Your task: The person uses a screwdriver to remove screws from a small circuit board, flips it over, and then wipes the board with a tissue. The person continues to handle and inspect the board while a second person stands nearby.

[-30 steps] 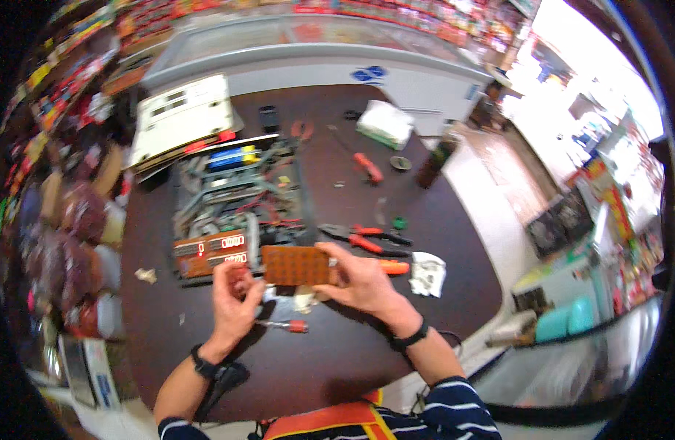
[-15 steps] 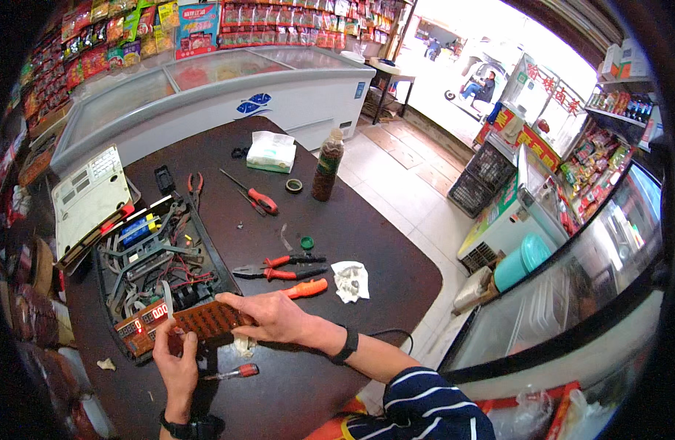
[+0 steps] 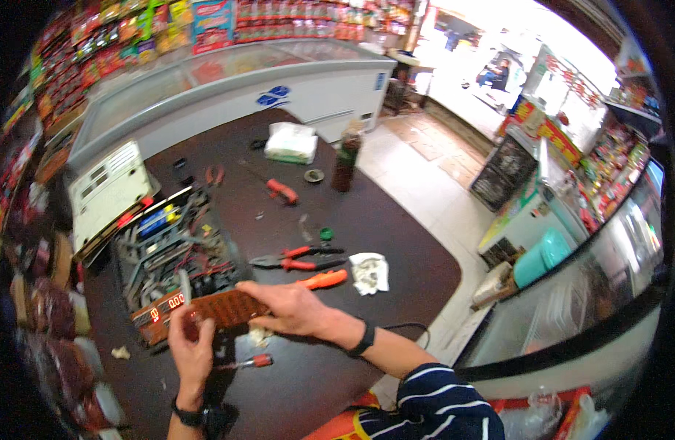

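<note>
A brown circuit board [image 3: 238, 306] with lit red digits lies tilted across the near end of an opened device's dark casing [image 3: 238, 268]. My right hand [image 3: 297, 309] is closed on the board's right end, thumb along its top edge. At the board's lower left edge, my left hand [image 3: 191, 348] is closed in a pinch beside a pale flat strip [image 3: 185, 282]. What sits between those fingertips is blurred and partly hidden. Wires, grey brackets and a blue-yellow part [image 3: 159, 220] fill the casing. Below the board lies a small screwdriver with a red handle [image 3: 262, 360].
Right of the casing lie red-handled pliers [image 3: 297, 258], an orange-handled tool [image 3: 326, 279] and a crumpled tissue [image 3: 369, 273]. Farther back are a red screwdriver [image 3: 282, 192], a tissue pack [image 3: 290, 143] and a bottle [image 3: 346, 158]. A white cover [image 3: 110, 192] leans at left; a chest freezer [image 3: 323, 95] stands behind.
The whole view has shifted, so the scene sits farther right, and it is blurrier. Both hands keep their places at the board, with the left fingers slightly moved.
</note>
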